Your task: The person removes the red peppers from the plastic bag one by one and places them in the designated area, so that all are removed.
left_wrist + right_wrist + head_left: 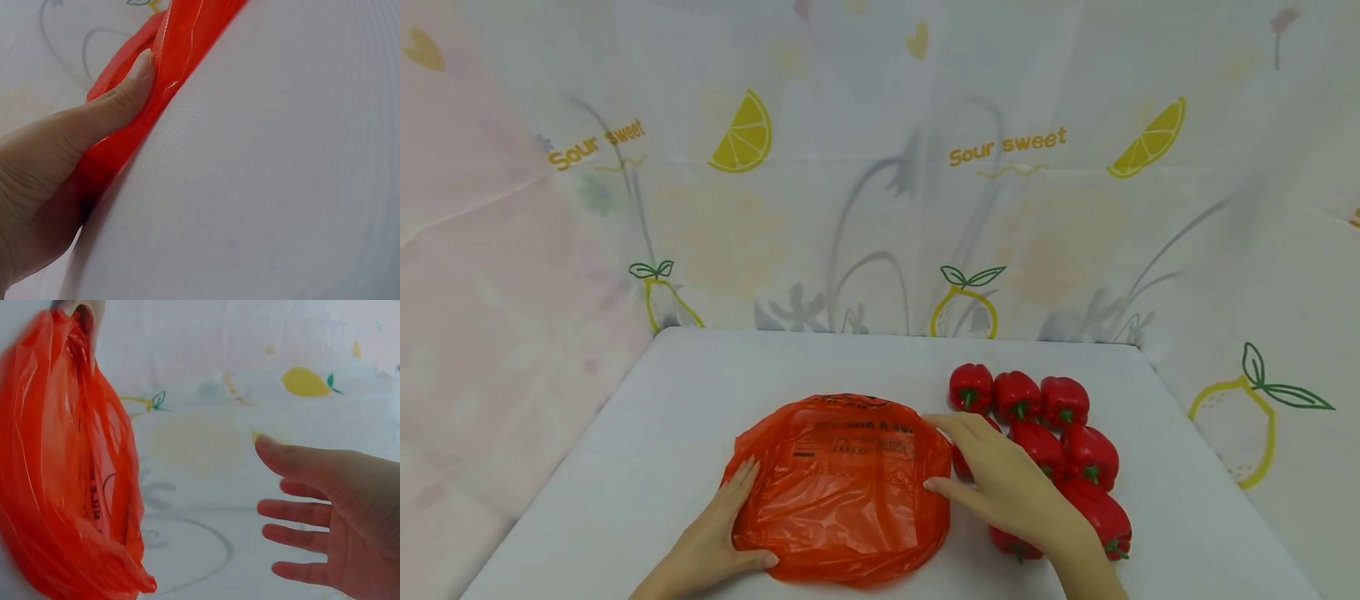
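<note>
A crumpled orange-red plastic bag [842,492] with dark printing lies on the white table. My left hand [715,529] rests against its left side, fingers fairly straight along the edge and thumb at the near left corner. In the left wrist view, the thumb of the left hand [94,134] lies along the bag [181,56], and its other fingers are mostly hidden. My right hand [1000,479] is at the bag's right edge, fingers and thumb extended. In the right wrist view, the right hand [331,519] has spread fingers and an empty palm, apart from the bag [69,469].
Several red bell peppers [1092,454] with green stems sit in rows to the right of the bag, some partly hidden by the right hand and forearm. Behind the white table [700,375] hangs a pale cloth [850,208] printed with lemons and words.
</note>
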`<state>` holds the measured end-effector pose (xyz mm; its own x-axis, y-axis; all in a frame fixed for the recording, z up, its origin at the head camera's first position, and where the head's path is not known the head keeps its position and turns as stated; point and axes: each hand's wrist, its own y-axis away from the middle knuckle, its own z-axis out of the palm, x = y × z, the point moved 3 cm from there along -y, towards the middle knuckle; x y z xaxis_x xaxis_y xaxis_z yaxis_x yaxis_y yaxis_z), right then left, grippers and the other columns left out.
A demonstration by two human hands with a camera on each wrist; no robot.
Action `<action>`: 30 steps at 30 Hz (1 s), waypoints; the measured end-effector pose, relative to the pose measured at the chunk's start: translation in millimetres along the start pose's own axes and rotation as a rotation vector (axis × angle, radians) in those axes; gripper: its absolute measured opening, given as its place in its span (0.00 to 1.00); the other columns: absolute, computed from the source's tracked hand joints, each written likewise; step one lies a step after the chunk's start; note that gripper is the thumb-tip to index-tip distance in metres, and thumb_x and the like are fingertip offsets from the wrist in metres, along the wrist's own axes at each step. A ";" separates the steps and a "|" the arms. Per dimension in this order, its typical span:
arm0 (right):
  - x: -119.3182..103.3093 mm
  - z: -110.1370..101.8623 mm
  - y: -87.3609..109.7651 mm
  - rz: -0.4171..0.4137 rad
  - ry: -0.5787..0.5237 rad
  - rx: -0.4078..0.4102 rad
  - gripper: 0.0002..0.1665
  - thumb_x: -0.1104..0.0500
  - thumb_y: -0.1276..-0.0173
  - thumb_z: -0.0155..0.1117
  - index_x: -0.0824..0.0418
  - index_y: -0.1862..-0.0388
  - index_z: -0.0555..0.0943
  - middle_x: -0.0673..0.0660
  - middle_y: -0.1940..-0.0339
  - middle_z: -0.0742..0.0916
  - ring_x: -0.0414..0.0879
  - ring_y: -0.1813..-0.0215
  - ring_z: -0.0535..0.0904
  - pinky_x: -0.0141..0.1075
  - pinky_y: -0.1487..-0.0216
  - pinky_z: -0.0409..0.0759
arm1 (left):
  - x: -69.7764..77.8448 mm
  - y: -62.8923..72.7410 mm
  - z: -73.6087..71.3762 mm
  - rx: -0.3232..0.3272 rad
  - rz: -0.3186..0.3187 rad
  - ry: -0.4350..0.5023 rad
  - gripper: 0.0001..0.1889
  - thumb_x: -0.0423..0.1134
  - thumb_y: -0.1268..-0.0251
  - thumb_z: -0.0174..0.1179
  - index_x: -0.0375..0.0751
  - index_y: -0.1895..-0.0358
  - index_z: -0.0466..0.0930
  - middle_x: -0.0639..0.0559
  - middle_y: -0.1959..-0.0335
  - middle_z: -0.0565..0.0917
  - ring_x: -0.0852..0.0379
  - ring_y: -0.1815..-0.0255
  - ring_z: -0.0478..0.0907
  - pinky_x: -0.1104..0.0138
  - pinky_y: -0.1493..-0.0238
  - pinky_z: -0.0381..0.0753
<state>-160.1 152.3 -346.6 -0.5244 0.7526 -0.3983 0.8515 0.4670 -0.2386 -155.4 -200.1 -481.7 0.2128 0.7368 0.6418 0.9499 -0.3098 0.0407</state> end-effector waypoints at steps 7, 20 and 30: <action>-25.1 14.6 -20.1 -0.198 0.236 0.201 0.52 0.37 0.37 0.63 0.61 0.24 0.55 0.57 0.25 0.63 0.56 0.23 0.50 0.62 0.29 0.47 | 0.8 0.6 1.1 0.006 -0.001 0.002 0.65 0.68 0.60 0.69 0.34 0.24 0.45 0.35 0.24 0.48 0.32 0.27 0.47 0.35 0.39 0.60; -39.8 33.4 -29.5 0.023 0.373 0.321 0.71 0.20 0.46 0.50 0.57 0.23 0.28 0.65 0.24 0.32 0.67 0.27 0.19 0.72 0.38 0.24 | 2.6 -2.9 4.5 0.012 0.003 0.013 0.66 0.69 0.61 0.69 0.35 0.23 0.43 0.35 0.24 0.48 0.32 0.27 0.47 0.35 0.38 0.59; -40.7 38.9 -27.9 0.058 0.372 0.309 0.75 0.20 0.49 0.54 0.58 0.24 0.24 0.65 0.24 0.31 0.67 0.27 0.19 0.72 0.38 0.23 | 6.3 -1.2 -6.0 0.095 -0.005 0.047 0.63 0.64 0.62 0.72 0.37 0.24 0.48 0.39 0.25 0.55 0.36 0.29 0.58 0.40 0.39 0.65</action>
